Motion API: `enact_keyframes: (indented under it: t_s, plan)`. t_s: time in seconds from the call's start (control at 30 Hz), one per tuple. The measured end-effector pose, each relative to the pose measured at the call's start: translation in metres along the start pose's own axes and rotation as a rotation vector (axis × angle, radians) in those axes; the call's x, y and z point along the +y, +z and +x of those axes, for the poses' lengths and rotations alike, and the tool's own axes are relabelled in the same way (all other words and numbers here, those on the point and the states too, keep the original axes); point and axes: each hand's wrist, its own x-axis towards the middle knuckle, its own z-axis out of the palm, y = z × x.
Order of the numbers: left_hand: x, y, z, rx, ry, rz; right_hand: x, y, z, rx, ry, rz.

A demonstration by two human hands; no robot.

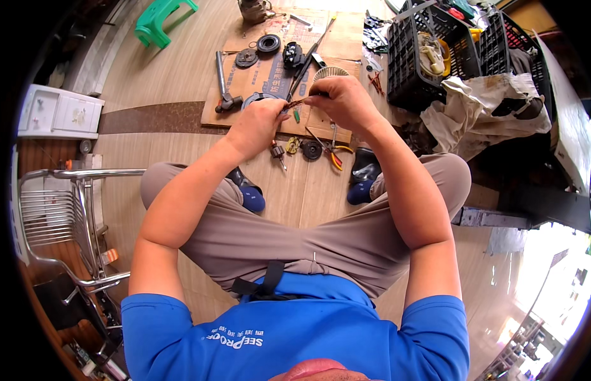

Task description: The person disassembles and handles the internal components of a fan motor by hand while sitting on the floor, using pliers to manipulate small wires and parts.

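My left hand and my right hand meet in front of me above a sheet of cardboard on the floor. Between their fingertips they pinch a small bundle of thin reddish-brown wires. A round ribbed metal part shows just behind my right hand; whether that hand holds it I cannot tell. Below my hands lie a small rotor with a shaft, a dark disc and yellow-handled pliers. My knees spread to both sides.
A hammer, dark round parts and long tools lie on the cardboard. Black plastic crates and a crumpled cloth stand at the right. A metal chair is at my left, a green stool and a white cabinet farther off.
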Motion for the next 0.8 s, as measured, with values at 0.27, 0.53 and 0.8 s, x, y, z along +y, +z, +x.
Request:
enact_keyframes:
  t_s: [0.27,0.53,0.8]
  plan:
    - [-0.001,-0.003,0.003,0.05,0.073,0.028,0.003,0.002,0.002,0.01,-0.009,-0.058]
    - [-0.005,-0.013,0.0,-0.131,-0.202,-0.18,0.009,0.014,-0.013,-0.033,-0.228,-0.341]
    - [-0.002,-0.023,-0.005,-0.464,-0.347,-0.194,0.006,0.037,-0.024,-0.181,-0.273,-0.484]
